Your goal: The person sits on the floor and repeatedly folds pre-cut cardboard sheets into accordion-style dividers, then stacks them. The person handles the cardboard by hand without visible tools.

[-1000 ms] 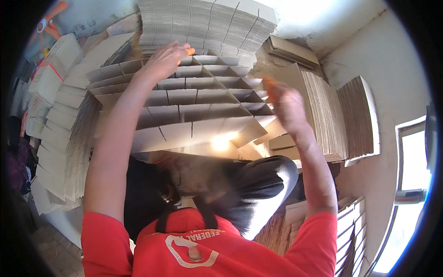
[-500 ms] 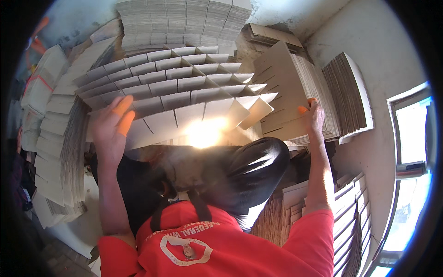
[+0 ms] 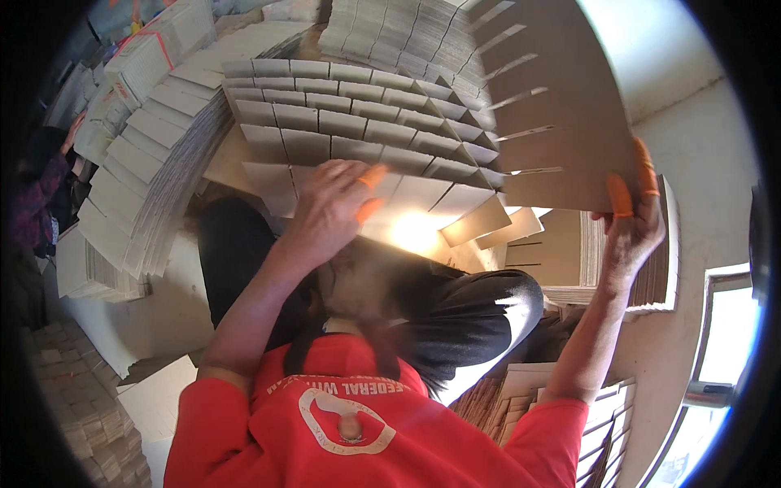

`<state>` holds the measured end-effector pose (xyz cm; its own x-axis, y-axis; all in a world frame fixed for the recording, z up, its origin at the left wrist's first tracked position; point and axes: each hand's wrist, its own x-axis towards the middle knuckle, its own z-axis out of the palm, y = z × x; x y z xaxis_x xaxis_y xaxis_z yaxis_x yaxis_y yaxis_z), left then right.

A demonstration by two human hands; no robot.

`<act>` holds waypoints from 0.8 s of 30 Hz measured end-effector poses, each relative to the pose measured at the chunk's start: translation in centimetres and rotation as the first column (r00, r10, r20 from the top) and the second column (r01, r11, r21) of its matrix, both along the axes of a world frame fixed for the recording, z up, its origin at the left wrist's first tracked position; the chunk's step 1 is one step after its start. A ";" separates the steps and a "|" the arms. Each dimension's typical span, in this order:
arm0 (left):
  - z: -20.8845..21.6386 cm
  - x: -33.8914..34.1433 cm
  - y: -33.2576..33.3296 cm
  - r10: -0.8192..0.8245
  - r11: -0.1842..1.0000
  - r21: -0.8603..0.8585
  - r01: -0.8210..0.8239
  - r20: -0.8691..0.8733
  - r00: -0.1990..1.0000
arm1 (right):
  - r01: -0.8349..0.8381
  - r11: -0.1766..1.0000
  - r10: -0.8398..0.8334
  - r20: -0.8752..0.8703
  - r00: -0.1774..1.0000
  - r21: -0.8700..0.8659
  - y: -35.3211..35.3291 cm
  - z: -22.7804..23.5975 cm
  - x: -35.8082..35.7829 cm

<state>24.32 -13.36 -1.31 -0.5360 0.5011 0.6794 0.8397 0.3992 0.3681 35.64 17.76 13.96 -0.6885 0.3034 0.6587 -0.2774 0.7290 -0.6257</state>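
Observation:
My right hand (image 3: 634, 215) grips the lower corner of a slotted cardboard sheet (image 3: 565, 106), its thumb and a finger in orange finger covers. The sheet stands tilted up, with its slots along the left edge. Left of it lies a cardboard divider grid (image 3: 350, 122) of interlocked strips, which the sheet partly covers on the right. My left hand (image 3: 329, 207) is over the grid's near strip, its orange-covered fingertips apart and nothing seen between them. Whether it touches the strip I cannot tell. Bright light falls on the strip beside it.
A stack of slotted sheets (image 3: 553, 248) lies at the right, partly behind the raised sheet. Long stacks of cardboard strips (image 3: 154, 171) run along the left, and a tall stack (image 3: 399, 32) stands behind the grid. Another person's sleeve (image 3: 41, 191) shows at far left. My crossed legs are in front.
My right hand has brought a slotted sheet up beside the grid. My left hand has shifted from the grid's left end toward its near middle. The whole view has turned.

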 end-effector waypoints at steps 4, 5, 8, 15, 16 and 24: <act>-1.2 -0.7 2.6 -0.069 0.997 0.025 0.069 -0.013 0.998 | -0.035 0.999 0.035 0.151 0.988 -0.001 -2.3 0.0 -1.8; -1.3 -0.9 3.1 -0.075 0.997 0.020 0.076 -0.014 0.997 | -0.040 0.999 0.040 0.160 0.986 -0.001 -2.5 -0.1 -2.0; -1.8 -1.4 4.1 -0.081 0.997 0.012 0.081 -0.009 0.997 | -0.051 0.996 0.036 0.192 0.981 0.074 -1.9 -0.9 -2.3; -2.9 -2.1 5.3 -0.035 0.996 0.086 0.033 0.028 0.999 | 0.007 0.999 0.000 0.199 0.980 -0.033 -2.4 -0.8 -2.5; -2.8 -2.1 5.5 -0.036 0.994 0.100 0.033 0.030 0.999 | -0.015 1.000 0.020 0.190 0.982 -0.026 -2.1 -1.1 -2.6; -2.5 -2.1 5.6 -0.031 0.991 0.134 0.019 0.094 0.995 | -0.008 0.995 0.022 0.141 0.990 -0.099 -1.7 -1.2 -3.1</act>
<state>22.22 -7.79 -3.80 -0.5901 0.4240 0.6870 0.8072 0.3207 0.4955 32.49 16.03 12.72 -0.7777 0.3507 0.5217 -0.1908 0.6591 -0.7275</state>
